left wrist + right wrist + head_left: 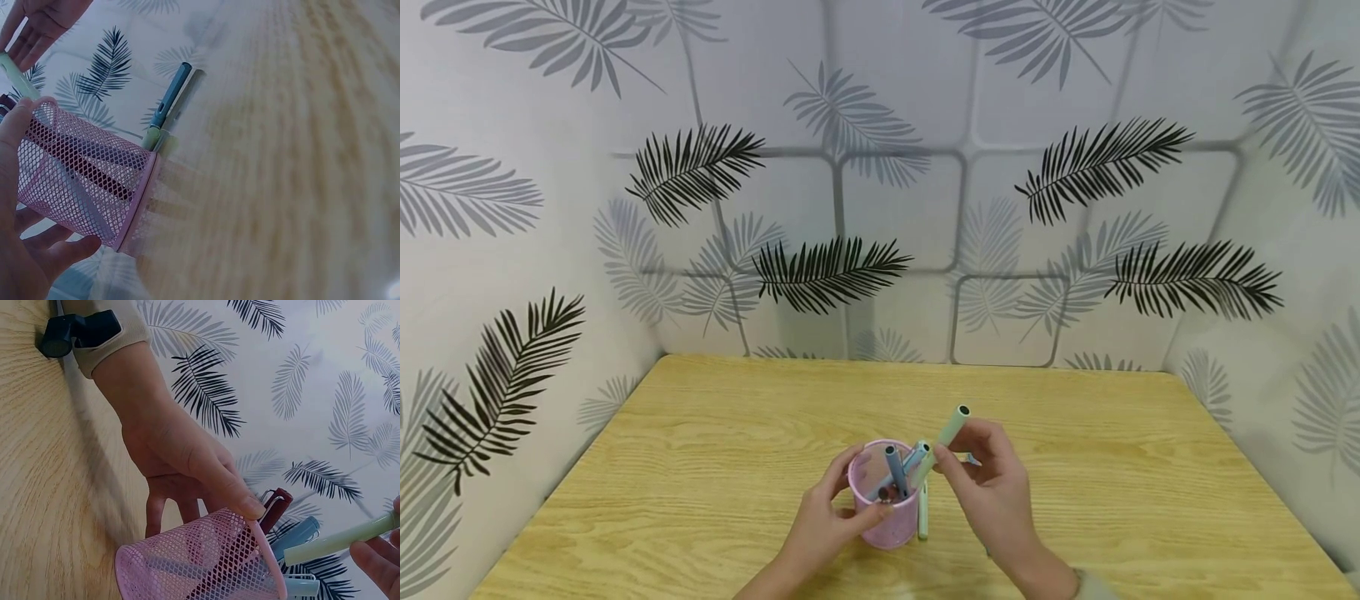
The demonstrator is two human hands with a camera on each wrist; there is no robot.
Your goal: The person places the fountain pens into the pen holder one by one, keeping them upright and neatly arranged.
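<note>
A pink mesh pen cup (889, 527) stands on the table, and my left hand (829, 518) grips it round its side, thumb near the rim. Several capped pens lean inside: a dark blue pen (895, 468), a light blue pen (297, 535) and a dark red pen (275, 511) among them. My right hand (995, 492) pinches a light green pen (953, 427) between thumb and fingers, tilted at the cup's right rim. In the right wrist view, the lower end of this pen overlaps the cup's mouth.
Next to the cup on the right, a green pen (922, 518) lies on the wooden table (737, 433). The left wrist view has a teal pen (172, 94) on the table beyond the cup. Leaf-patterned walls (895, 208) close in the back and sides.
</note>
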